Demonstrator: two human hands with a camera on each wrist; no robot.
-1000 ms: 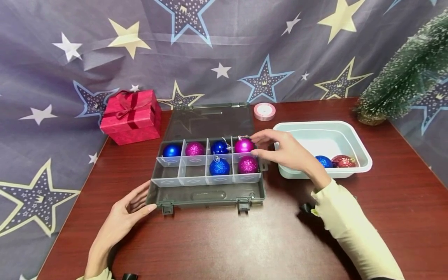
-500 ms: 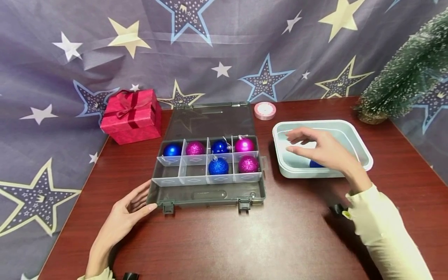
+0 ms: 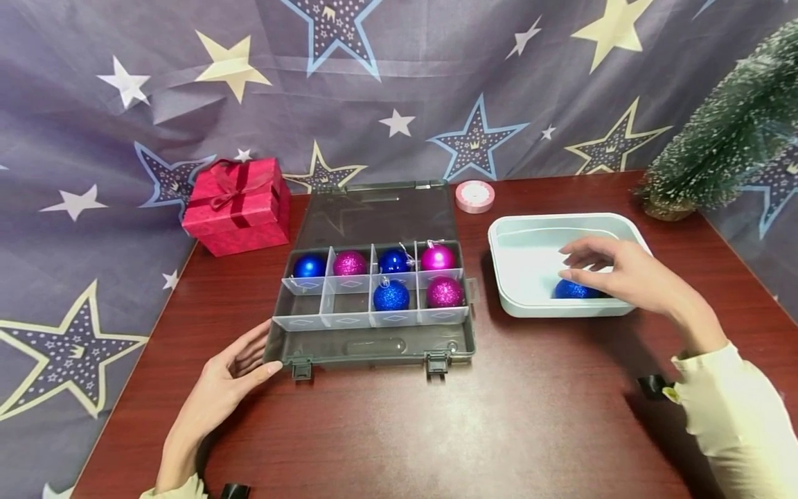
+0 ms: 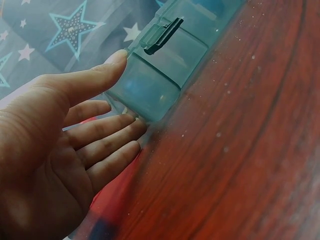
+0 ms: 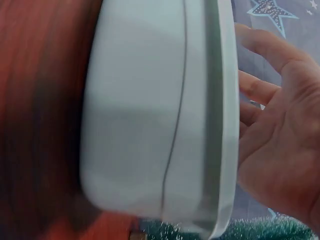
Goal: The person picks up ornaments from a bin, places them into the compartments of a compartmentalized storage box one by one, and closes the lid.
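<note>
My left hand point(image 3: 218, 388) rests at the near left corner of a dark see-through divided case point(image 3: 374, 344), its fingers extended along the side and the thumb at the front corner. Inside the case sit blue baubles point(image 3: 391, 296) and pink baubles point(image 3: 445, 293); the two left front compartments hold none. Over the pale plastic tub point(image 3: 508, 305) hovers my right hand point(image 3: 636, 274), fingers loosely bent above a blue glitter bauble point(image 3: 575, 290). The red bauble seen earlier is hidden by that hand. In the right wrist view the tub wall point(image 5: 140, 100) hides the fingertips.
A red gift box point(image 3: 237, 208) stands at the back left. Behind the case lies a pink ribbon roll point(image 3: 475, 197). A small frosted tree point(image 3: 704, 152) stands at the back right, before a star-patterned cloth point(image 3: 405, 83). The case's lid point(image 3: 377, 218) lies folded back.
My right hand has left the pink bauble in the back right compartment and moved right, over the tub and its blue bauble. The left hand has stayed at the case corner.
</note>
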